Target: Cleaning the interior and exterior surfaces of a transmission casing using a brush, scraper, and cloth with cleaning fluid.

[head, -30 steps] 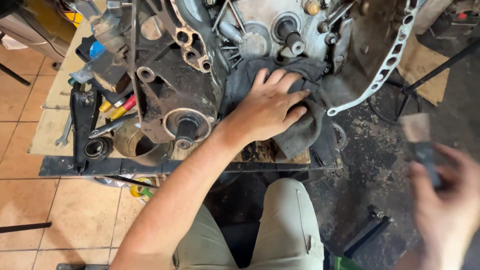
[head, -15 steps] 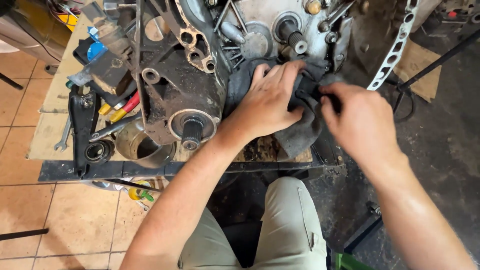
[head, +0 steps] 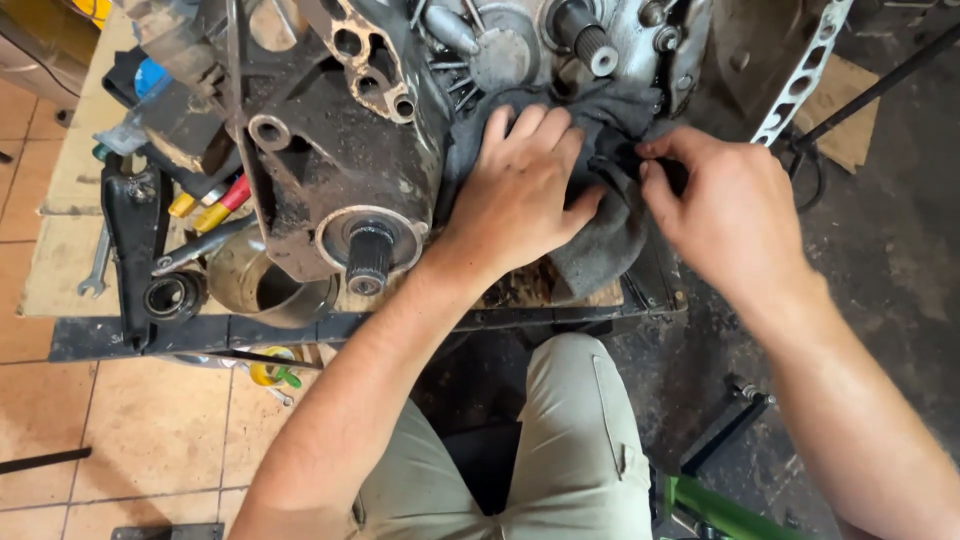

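Note:
A greasy engine case (head: 340, 170) with a splined shaft (head: 368, 258) lies on a low work stand. A dark grey rag (head: 610, 230) is draped over its right side. My left hand (head: 520, 190) lies flat on the rag, fingers spread, pressing it against the case. My right hand (head: 720, 210) comes in from the right and pinches a small black object (head: 665, 172) with a fold of the rag at its fingertips. What the black object is cannot be made out.
Screwdrivers with red and yellow handles (head: 215, 205), a wrench (head: 95, 270), a black lever arm (head: 135, 240) and a metal bowl (head: 270, 285) lie left of the case. A perforated metal bar (head: 800, 70) leans at the upper right. My knee (head: 570, 420) sits below the stand.
My right hand has come from the lower right up to the rag beside my left hand, bringing a dark object with it. My left hand stays on the rag.

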